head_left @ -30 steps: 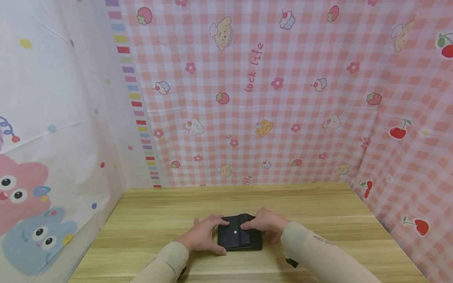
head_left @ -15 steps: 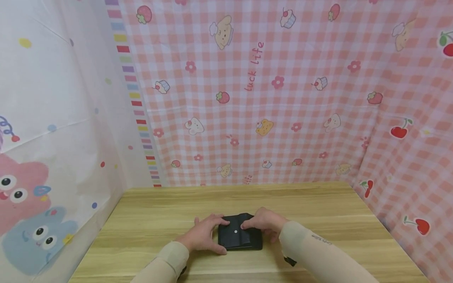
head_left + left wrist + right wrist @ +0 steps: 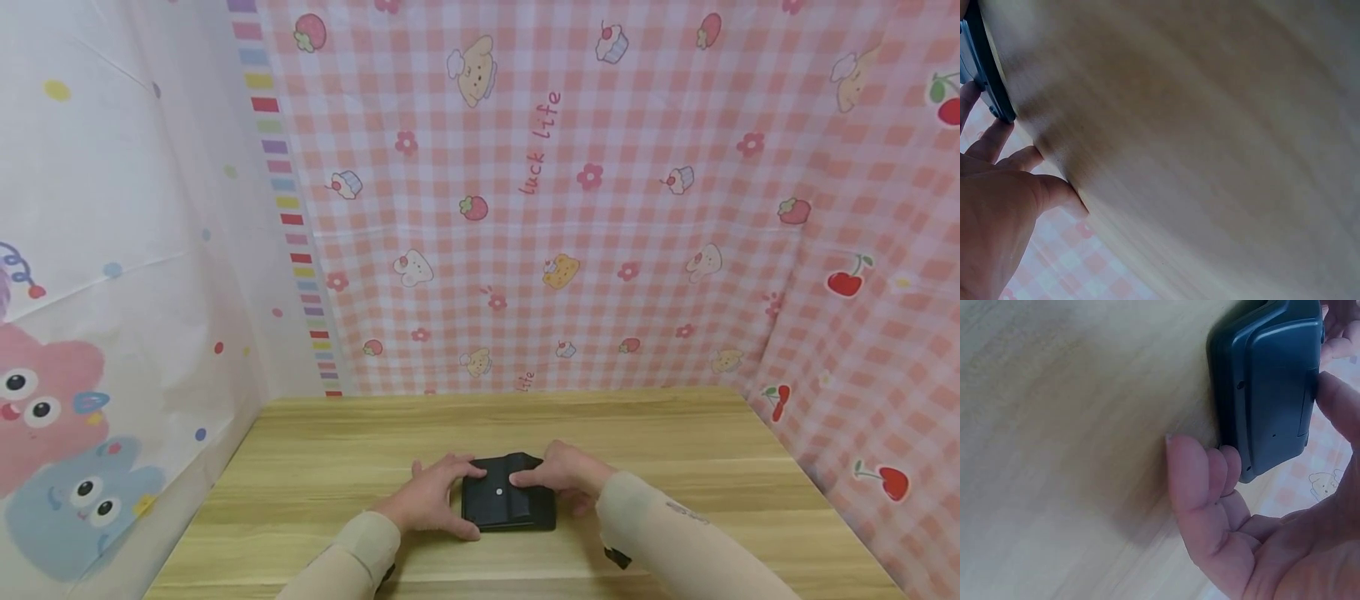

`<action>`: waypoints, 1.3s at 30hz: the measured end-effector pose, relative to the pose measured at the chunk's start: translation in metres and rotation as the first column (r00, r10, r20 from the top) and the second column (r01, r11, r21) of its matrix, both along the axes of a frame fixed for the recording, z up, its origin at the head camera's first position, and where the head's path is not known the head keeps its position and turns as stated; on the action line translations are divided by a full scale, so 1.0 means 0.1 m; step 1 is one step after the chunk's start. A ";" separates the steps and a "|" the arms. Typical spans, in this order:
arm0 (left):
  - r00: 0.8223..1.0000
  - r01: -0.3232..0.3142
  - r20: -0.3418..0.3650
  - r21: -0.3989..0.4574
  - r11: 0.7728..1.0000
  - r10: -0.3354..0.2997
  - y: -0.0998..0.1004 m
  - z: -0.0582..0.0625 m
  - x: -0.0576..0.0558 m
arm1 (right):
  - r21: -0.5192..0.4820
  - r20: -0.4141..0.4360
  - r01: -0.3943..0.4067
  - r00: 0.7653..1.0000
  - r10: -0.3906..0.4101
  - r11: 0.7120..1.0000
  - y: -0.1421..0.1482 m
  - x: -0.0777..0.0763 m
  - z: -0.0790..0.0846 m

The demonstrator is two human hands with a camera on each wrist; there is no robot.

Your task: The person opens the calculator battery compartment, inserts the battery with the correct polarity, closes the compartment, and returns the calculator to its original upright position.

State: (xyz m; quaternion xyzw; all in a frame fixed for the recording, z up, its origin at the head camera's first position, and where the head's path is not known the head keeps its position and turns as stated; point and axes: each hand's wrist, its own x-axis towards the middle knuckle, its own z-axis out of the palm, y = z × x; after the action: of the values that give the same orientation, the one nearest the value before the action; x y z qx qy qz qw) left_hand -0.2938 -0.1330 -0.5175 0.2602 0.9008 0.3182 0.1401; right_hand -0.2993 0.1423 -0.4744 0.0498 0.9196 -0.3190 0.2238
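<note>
A black plastic device (image 3: 486,508) with a raised section, a seamed panel and small holes lies on the wooden table, a pale round dot on its upper face. My left hand (image 3: 429,500) holds its left side: the thumb is at the near corner, and fingertips lie on and by the far left edge. My right hand (image 3: 566,469) grips the far right part, its thumb on the raised section. In the right wrist view that thumb (image 3: 1338,403) touches the device by the panel seam. The other right fingers (image 3: 1194,481) are curled, some at the device's edge.
The wooden table (image 3: 337,442) extends around both hands. A pink checked cloth (image 3: 637,308) hangs behind it and along the right. A white printed cloth (image 3: 187,333) hangs on the left.
</note>
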 end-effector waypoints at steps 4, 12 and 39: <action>1.000 -0.001 -0.006 -0.001 1.000 0.001 0.00 0.00 0.00 | 0.008 -0.029 -0.037 0.999 0.037 0.999 0.04 0.02 0.00; 1.000 -0.002 -0.009 0.006 1.000 0.002 0.00 -0.02 -0.01 | 0.007 -0.199 -0.159 0.967 0.158 0.987 0.16 0.14 0.00; 1.000 -0.008 -0.006 0.012 1.000 0.009 0.00 -0.05 -0.02 | 0.188 -0.356 -0.523 0.752 0.554 0.831 0.44 0.12 -0.17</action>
State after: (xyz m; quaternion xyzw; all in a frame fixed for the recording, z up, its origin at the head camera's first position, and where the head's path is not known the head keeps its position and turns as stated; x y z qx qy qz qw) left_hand -0.2961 -0.1332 -0.5223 0.2582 0.9003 0.3235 0.1345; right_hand -0.2871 0.1861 -0.4917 -0.2742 0.9319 -0.2087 0.1133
